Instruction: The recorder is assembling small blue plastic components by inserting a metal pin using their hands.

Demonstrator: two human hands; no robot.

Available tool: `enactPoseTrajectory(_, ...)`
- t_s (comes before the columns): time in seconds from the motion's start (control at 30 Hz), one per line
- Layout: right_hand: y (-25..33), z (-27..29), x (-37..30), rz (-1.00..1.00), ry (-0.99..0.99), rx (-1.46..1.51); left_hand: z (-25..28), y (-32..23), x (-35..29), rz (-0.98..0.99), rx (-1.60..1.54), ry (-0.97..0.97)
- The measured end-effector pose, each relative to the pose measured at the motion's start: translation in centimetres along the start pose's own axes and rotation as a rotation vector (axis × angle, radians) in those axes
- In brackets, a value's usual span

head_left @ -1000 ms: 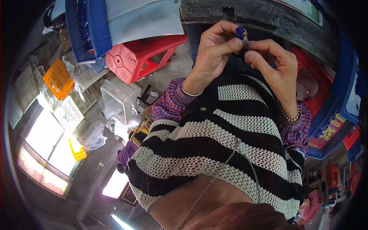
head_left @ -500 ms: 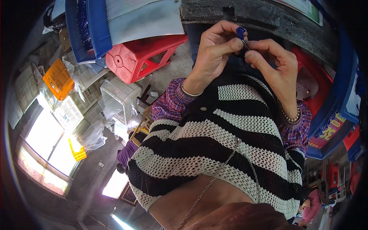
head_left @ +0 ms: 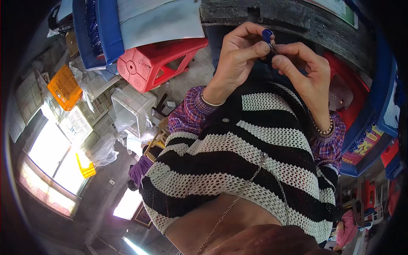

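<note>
My left hand (head_left: 239,57) pinches a small shiny dark-blue piece (head_left: 267,35) between thumb and forefinger. A thin dark stem (head_left: 272,47) runs from the blue piece down toward my right hand (head_left: 305,68). The thumb and forefinger of that hand close on the stem's lower end. Both hands are raised close together, just in front of the dark wooden table edge (head_left: 289,17). The exact kind of the blue piece is too small to make out, and the fingers partly cover it.
A red plastic stool (head_left: 138,68) stands left of my hands, beside a blue tray (head_left: 111,32) of dark-blue shiny bits. On the right are another red stool (head_left: 348,91) and blue bins (head_left: 355,157). An orange crate (head_left: 64,87) lies farther left. A person in pink (head_left: 347,227) is at lower right.
My right hand has shifted very slightly. Both hands keep the same pinch on the blue piece and its stem.
</note>
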State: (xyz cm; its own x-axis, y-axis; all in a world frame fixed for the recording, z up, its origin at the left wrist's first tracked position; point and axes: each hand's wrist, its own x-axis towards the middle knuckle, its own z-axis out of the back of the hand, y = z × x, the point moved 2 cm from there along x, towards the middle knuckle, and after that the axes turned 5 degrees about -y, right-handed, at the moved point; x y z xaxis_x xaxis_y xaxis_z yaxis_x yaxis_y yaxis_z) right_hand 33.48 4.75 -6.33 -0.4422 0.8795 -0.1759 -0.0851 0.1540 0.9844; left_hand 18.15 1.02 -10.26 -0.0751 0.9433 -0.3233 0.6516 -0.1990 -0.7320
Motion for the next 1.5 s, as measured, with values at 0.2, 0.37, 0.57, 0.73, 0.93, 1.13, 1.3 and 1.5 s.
enactPoseTrajectory(0.2, 0.10, -0.03, 0.05, -0.008, 0.001, 0.001, 0.01, -0.05, 0.05, -0.003, 0.002, 0.001)
enactPoseTrajectory(0.37, -0.02, -0.02, 0.04, 0.014, -0.003, 0.008, -0.09, -0.09, 0.00, 0.007, 0.000, -0.003)
enactPoseTrajectory(0.57, 0.08, -0.04, 0.03, 0.006, -0.003, 0.004, -0.04, -0.04, 0.01, 0.005, 0.004, -0.008)
enactPoseTrajectory(0.73, -0.03, -0.02, -0.01, 0.024, -0.011, -0.003, -0.15, -0.17, 0.01, 0.004, 0.000, -0.005)
enactPoseTrajectory(0.93, -0.11, -0.05, -0.02, 0.025, -0.015, -0.006, -0.11, -0.17, -0.05, -0.003, -0.001, -0.007)
enactPoseTrajectory(1.13, -0.13, -0.07, -0.12, 0.014, -0.021, 0.001, -0.16, -0.22, -0.16, 0.013, -0.004, -0.016)
enactPoseTrajectory(1.3, -0.10, -0.07, -0.09, -0.003, -0.017, -0.012, -0.53, -0.46, -0.23, -0.082, 0.073, -0.023)
enactPoseTrajectory(1.5, -0.01, 0.09, -0.20, -0.031, -0.013, -0.029, -0.46, -0.31, -0.29, -0.041, 0.064, -0.020)
